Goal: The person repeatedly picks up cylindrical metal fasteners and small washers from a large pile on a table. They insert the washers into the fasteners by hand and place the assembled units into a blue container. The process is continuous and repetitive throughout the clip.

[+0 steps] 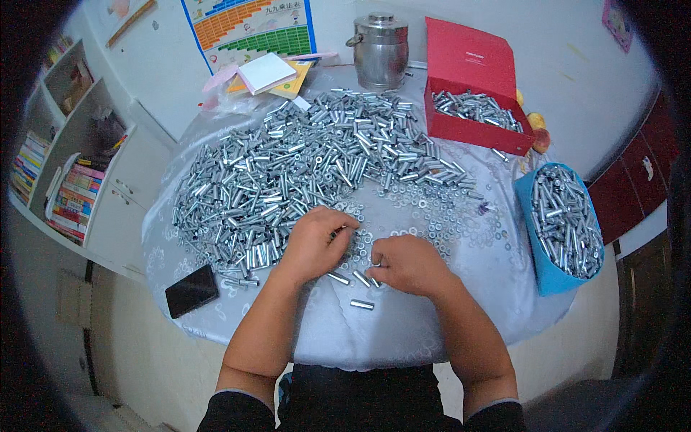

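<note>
A large heap of short silvery metal tubes (pixel 288 169) covers the middle of the table. My left hand (pixel 314 243) is at the heap's near edge, its fingers curled in toward the thumb. A bit of metal shows between those fingers, too small to name. Just to the right, my right hand (pixel 412 265) is closed in a pinch above the cloth; a small shiny piece shows at its fingertips, its kind unclear. Flat metal washers (pixel 434 227) lie scattered between and beyond the hands. Closer to me, a single tube (pixel 362 304) rests on the cloth, with a few more near my fingers.
A blue bin (pixel 533 234) full of metal parts stands at the right. Behind it is an open red box (pixel 475 137) holding more tubes. A steel pot (pixel 381 54) and a white pad (pixel 266 72) are at the back. A black phone (pixel 192 291) lies at left.
</note>
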Tool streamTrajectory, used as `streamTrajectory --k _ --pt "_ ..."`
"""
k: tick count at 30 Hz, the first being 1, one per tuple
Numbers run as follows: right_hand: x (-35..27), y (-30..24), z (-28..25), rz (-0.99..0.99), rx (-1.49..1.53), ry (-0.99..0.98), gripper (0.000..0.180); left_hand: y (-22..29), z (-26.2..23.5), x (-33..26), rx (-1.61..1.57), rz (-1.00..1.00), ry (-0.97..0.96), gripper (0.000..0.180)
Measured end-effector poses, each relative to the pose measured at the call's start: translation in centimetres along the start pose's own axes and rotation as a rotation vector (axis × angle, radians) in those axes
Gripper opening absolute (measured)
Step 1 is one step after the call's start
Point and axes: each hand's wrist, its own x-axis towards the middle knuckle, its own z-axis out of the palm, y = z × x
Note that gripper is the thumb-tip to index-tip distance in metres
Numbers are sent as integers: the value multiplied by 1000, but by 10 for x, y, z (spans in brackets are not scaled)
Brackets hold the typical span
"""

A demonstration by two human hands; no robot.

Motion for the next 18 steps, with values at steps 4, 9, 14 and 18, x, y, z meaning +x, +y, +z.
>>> streamTrajectory --k 4,9,14,18 --pt "-2 -4 10 -122 -117 126 26 -5 -8 4 59 -25 127 14" --pt "-7 -19 10 -118 -181 56 28 -21 -23 6 202 -132 301 12" --pt "-5 -13 15 -69 -83 112 30 -24 -27 9 286 -69 226 11" --pt "0 -4 13 -37 59 238 30 -23 -27 7 322 -73 113 12"
